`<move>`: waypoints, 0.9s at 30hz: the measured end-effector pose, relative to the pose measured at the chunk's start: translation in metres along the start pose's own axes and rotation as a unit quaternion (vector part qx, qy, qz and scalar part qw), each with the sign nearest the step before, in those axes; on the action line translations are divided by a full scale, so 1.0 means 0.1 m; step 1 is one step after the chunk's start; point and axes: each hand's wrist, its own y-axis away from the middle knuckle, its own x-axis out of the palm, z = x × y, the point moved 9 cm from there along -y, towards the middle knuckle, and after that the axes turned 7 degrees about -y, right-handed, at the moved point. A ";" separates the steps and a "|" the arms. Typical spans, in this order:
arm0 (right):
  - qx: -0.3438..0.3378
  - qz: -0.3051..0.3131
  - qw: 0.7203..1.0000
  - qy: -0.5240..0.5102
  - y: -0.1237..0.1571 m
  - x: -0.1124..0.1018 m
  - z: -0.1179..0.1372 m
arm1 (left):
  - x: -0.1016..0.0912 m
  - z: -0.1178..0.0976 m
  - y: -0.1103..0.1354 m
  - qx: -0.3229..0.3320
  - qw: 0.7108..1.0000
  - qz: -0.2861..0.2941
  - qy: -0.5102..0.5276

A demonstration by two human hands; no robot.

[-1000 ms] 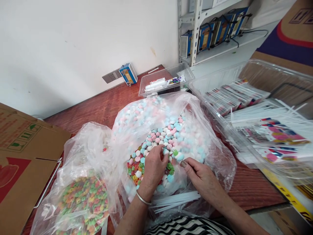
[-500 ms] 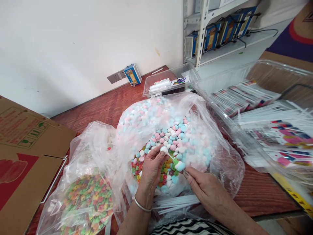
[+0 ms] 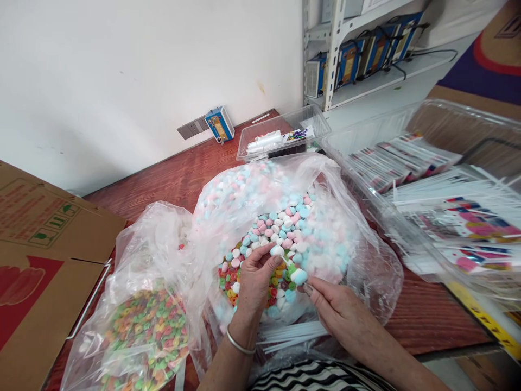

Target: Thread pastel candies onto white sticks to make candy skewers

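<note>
My left hand [image 3: 257, 274] pinches a white button-shaped candy [image 3: 277, 251] between thumb and fingertips, at the upper end of a thin white stick [image 3: 285, 261]. Farther down the stick sit a green ring candy [image 3: 291, 268] and a pale blue-and-white candy [image 3: 299, 277]. The stick's lower end is between the thumb and finger of my right hand [image 3: 331, 304], whose grip hides the tip. Beneath both hands lies an open clear plastic bag [image 3: 366, 260] of pastel pink, blue and white candies [image 3: 280, 222], with colourful ring candies [image 3: 228, 282] in front.
Left of it is another plastic bag [image 3: 150, 336] with ring candies, beside a cardboard box [image 3: 49, 233]. Loose white sticks [image 3: 291, 334] lie near my body. A clear tub [image 3: 362, 190] of printed cards and sticks stands right; a smaller tray [image 3: 248, 141] is behind.
The white candy in my left hand has come slightly nearer to the green ring candy along the stick. My right hand keeps its grip on the lower end.
</note>
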 end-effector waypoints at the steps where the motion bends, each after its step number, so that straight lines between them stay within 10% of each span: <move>1: 0.003 -0.003 1.000 -0.010 0.00 0.00 0.01 | 0.01 0.00 0.01 0.004 1.000 0.002 -0.014; 17: 0.167 0.062 0.948 -0.265 0.04 0.22 -0.09 | 0.09 -0.26 0.07 0.143 0.968 0.061 -0.197; 27: 0.111 0.020 0.966 -0.231 -0.07 0.20 -0.07 | 0.17 -0.35 0.16 0.206 0.947 0.098 -0.226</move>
